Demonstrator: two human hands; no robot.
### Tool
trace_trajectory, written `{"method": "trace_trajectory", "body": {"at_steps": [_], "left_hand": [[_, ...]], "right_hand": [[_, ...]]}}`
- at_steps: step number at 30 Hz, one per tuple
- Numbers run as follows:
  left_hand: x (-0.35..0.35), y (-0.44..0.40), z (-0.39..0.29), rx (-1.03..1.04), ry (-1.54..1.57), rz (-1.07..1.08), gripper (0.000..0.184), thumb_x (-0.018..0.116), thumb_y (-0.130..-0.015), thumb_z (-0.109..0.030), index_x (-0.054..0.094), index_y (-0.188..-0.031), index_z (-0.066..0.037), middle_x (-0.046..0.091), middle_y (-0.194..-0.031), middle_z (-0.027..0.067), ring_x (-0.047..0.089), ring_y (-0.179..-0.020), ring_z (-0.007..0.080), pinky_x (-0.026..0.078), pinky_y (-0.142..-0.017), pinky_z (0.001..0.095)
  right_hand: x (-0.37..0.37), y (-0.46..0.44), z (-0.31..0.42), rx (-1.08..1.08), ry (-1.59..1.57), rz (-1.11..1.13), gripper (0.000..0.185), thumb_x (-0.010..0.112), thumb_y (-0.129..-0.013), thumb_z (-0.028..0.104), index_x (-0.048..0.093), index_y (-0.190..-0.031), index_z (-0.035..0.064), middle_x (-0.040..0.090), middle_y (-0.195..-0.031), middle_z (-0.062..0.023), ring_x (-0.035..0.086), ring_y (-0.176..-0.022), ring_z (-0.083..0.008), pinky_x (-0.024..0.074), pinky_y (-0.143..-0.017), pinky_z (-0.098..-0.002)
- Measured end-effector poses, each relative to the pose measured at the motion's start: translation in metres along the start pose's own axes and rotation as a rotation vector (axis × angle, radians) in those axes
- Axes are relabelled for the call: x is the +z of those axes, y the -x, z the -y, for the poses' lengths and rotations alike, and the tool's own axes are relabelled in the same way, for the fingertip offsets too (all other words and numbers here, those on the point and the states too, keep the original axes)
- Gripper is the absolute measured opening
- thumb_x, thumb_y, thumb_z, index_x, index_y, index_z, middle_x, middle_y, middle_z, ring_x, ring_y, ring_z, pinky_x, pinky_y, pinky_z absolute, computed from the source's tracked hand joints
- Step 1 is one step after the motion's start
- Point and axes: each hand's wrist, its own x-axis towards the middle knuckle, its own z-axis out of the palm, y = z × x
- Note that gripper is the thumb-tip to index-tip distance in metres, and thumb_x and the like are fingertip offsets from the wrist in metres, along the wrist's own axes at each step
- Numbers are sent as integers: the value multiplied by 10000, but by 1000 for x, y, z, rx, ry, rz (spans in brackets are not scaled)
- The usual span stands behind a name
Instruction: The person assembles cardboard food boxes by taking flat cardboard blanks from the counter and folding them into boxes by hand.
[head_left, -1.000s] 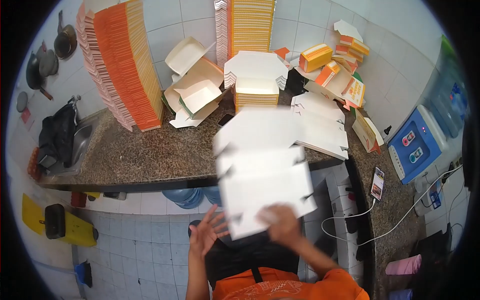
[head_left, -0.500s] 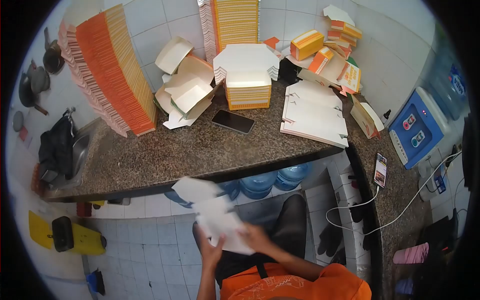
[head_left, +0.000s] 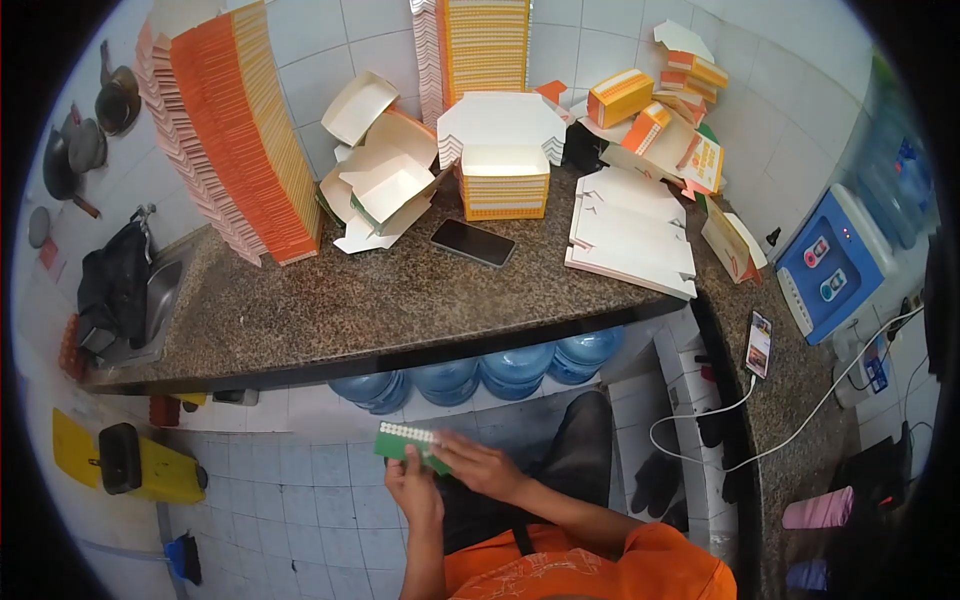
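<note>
Above my lap I hold a cardboard box blank, its green side with a row of white dots turned up. My left hand is closed on its near edge, thumb on the green face. My right hand grips the right part of the blank, and its fingers cover that end. On the counter in front lies a stack of flat white blanks. Formed yellow-and-white boxes stand nested behind a black phone.
A tall leaning stack of orange boxes rises at left, beside loose open boxes. Blue water bottles stand under the counter. A charging phone with a white cable and a water dispenser are at right.
The blank has turned from its white inner side to its green printed side and looks folded smaller. Both hands have shifted slightly, the right one further left and up.
</note>
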Motion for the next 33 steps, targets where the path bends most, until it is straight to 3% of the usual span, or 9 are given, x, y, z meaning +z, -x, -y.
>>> {"method": "trace_trajectory", "body": {"at_steps": [10,12,16,18,20,25,26,29,33], "left_hand": [[12,5,-2,100,-216,49,382,488,-1066,-329,618,-1062,30,660,-975,82,612,-879,119,479,-738,261],[-4,10,35,58,-290,106,396,486,-1066,-344,622,-1022,26,662,-942,74,603,-840,102,455,-719,242],[31,15,20,528,-626,86,384,452,-1076,-307,604,-1087,45,648,-922,60,599,-857,107,461,-778,246],[17,16,8,566,-792,126,342,435,-1076,-240,592,-1140,57,647,-931,64,597,-863,119,475,-792,257],[5,9,-3,280,-706,168,305,446,-1069,-187,588,-1170,63,656,-953,78,596,-838,113,485,-765,262],[-22,18,-23,-121,-530,430,264,459,-1053,-91,645,-1161,61,672,-927,2,582,-813,40,460,-716,197],[-25,18,-28,-121,-536,422,264,459,-1053,-91,645,-1161,61,672,-927,2,582,-813,40,460,-716,197],[-27,16,-39,-127,-772,524,277,505,-1024,-91,607,-1254,24,681,-885,36,588,-757,65,466,-677,228],[-9,16,-47,4,-1097,430,394,531,-972,-74,519,-1366,-53,619,-712,87,547,-579,109,427,-559,284]], "right_hand": [[-16,-24,9,26,-33,38,452,638,-877,86,632,-1329,104,501,-1469,-170,474,-1369,-358,480,-1044,-433],[-7,-29,7,162,6,-156,462,657,-830,35,660,-1291,73,508,-1461,-186,471,-1368,-371,462,-1068,-422],[-14,-41,18,210,-366,-115,496,585,-921,122,547,-1406,21,460,-1494,-208,483,-1346,-385,404,-1091,-438],[-8,-29,6,170,-358,-97,489,517,-984,173,494,-1444,8,456,-1485,-218,512,-1301,-367,373,-1096,-420],[-19,-18,-4,294,-636,93,467,435,-1031,200,467,-1457,10,507,-1404,-234,560,-1215,-359,439,-1012,-396],[-19,-20,-14,410,-500,-120,351,536,-1013,243,628,-1316,90,695,-1047,-157,630,-804,-204,485,-752,-317],[-28,-23,-17,410,-510,-118,351,536,-1013,243,628,-1316,90,695,-1047,-157,630,-804,-204,485,-752,-317],[-46,-18,-25,812,-677,454,369,732,-906,328,712,-1172,73,629,-879,-49,527,-759,-78,418,-669,-261],[-59,-28,-21,470,-735,542,265,777,-879,258,723,-1070,82,433,-766,27,417,-677,-86,323,-572,-276]]}}
